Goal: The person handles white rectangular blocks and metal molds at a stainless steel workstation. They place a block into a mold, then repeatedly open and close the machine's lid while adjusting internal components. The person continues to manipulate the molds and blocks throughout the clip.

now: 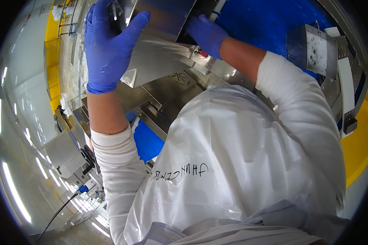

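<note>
As your gloved left hand [108, 53] curves beside a steel box [163, 16], thumb well apart from fingers, your right hand [208, 34] reaches to its right side. You appear to be steadying or handling the box, ahead of your white apron [233, 139]; the next move likely calls for even, two-handed control. The view crops the box's top and left fingertips; shadow hides the right ones, so neither grip can be confirmed.

one left hand [106, 55], one right hand [207, 36], two white sleeves [115, 157], one white apron [241, 151], one foamy metal container [296, 47], one blue plug [82, 189]
</note>
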`<state>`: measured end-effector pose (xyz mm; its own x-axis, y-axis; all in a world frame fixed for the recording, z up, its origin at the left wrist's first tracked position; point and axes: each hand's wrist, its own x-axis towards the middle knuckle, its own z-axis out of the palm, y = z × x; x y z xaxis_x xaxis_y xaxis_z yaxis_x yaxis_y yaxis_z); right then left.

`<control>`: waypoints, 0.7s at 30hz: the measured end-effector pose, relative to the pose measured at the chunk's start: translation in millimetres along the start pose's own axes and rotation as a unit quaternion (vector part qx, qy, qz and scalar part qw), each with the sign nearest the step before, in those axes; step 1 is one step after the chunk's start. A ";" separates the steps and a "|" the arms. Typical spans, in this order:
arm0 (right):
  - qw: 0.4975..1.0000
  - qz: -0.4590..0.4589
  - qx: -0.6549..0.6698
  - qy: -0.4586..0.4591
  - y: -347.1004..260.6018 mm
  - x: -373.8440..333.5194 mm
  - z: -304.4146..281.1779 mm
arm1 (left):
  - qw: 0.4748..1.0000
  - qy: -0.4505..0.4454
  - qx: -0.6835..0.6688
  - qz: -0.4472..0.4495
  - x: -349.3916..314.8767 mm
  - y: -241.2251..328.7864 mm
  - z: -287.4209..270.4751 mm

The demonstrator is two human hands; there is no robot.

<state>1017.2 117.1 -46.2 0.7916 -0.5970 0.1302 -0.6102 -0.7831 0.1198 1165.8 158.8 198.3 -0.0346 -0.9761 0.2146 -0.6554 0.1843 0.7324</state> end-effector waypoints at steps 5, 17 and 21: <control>0.978 -0.094 -0.088 -0.165 -3.2 37.8 -1.8 | 0.998 0.000 0.066 -0.021 0.5 13.7 0.3; 0.989 -0.023 0.031 -0.146 -1.9 39.0 -14.9 | 0.988 -0.024 0.142 0.051 10.2 -3.5 -7.4; 0.996 -0.040 0.067 0.034 19.2 3.2 -14.6 | 0.991 -0.026 0.127 0.037 10.6 3.9 -6.0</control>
<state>1007.6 102.8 -29.1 0.8306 -0.5228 0.1918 -0.5326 -0.8464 -0.0002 1167.4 149.8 207.3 -0.1237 -0.9668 0.2237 -0.8178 0.2270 0.5288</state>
